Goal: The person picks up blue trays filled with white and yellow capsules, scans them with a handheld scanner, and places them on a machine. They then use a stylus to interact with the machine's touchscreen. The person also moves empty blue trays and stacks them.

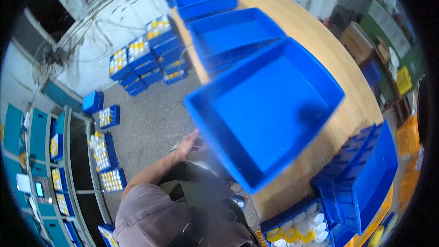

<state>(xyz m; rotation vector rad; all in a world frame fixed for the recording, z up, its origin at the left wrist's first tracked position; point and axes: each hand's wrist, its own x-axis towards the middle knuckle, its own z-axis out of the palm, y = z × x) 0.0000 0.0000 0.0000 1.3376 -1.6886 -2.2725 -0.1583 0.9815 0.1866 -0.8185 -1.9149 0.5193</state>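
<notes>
A large blue plastic bin (pixel 270 114) slants over the wooden table, its bare inner floor facing up and a dark round shadow near its right side. Its near left corner juts past the table's edge. My left hand (pixel 186 145) is beside the outside of the bin's left wall. The fingers are partly hidden and blurred, so whether they grip the wall cannot be made out. My left forearm and a grey-brown sleeve come up from the lower edge. My right hand does not show.
More blue bins (pixel 238 34) stand on the far part of the table (pixel 361 96). Several are stacked on edge (pixel 366 178) at the right. A crate of white and yellow bottles (pixel 297 228) sits below. Bottle crates (pixel 137 57) are piled on the floor left; a shelf rack (pixel 75 155) stands beyond.
</notes>
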